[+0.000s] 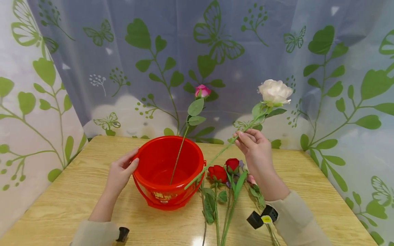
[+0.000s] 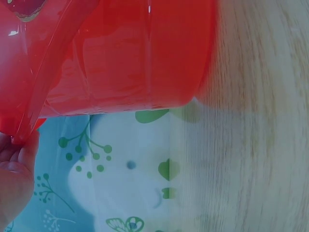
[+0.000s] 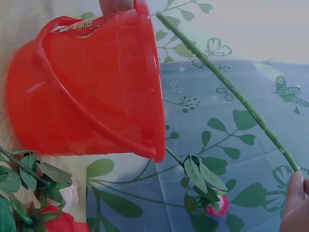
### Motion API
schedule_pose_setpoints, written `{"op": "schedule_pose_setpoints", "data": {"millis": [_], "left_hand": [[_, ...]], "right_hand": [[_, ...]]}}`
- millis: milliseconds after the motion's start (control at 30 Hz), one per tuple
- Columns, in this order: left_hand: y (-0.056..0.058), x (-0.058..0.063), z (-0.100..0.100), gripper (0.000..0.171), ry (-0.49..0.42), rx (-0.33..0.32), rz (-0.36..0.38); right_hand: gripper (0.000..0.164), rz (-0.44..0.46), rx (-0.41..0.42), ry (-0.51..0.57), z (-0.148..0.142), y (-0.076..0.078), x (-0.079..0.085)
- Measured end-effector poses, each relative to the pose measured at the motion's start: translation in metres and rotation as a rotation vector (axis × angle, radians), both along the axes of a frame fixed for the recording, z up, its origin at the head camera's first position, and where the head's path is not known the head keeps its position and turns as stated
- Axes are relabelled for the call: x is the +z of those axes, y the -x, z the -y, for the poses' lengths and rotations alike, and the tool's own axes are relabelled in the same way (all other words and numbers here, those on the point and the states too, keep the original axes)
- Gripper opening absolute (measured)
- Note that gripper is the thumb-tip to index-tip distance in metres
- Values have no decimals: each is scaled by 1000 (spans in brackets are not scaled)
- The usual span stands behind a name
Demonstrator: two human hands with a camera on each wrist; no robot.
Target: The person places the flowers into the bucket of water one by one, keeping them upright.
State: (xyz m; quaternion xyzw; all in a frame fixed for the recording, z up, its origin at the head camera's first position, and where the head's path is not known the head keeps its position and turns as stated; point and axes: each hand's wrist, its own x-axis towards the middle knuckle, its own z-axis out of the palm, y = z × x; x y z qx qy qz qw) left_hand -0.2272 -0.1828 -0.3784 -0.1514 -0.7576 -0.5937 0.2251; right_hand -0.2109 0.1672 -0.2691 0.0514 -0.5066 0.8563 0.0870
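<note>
A red plastic bucket (image 1: 154, 162) stands upright on the table. My left hand (image 1: 120, 172) grips its rim at the left, thumb and fingers on the edge. In my right hand (image 1: 257, 152) I pinch the green stem of a white artificial rose (image 1: 275, 92), bloom up and to the right. The stem slants down left, and its lower end overlaps the bucket's front rim in the head view. From the right wrist, that stem (image 3: 222, 79) shows beyond the bucket's mouth. A pink rose (image 1: 202, 91) leans inside the bucket, its bloom well above the rim.
Right of the bucket, on the wooden table (image 1: 92, 171), lie several more artificial flowers, among them a red rose (image 1: 218, 173), another red rose (image 1: 232, 164) and a pink bloom (image 1: 251, 179). The bucket's handle (image 3: 77, 108) hangs down its side. A leaf-patterned curtain (image 1: 123, 78) rises behind.
</note>
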Motion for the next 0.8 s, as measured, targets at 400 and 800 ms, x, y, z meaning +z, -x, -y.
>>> {"op": "schedule_pose_setpoints", "data": {"millis": [400,800], "left_hand": [[-18,22,-11,32,13,11,11],[-17,22,-11,31,15,13,16]], "right_hand": [[16,14,-46,-38,17,11,-1],[15,6,-59,-194,30,20,-6]]}}
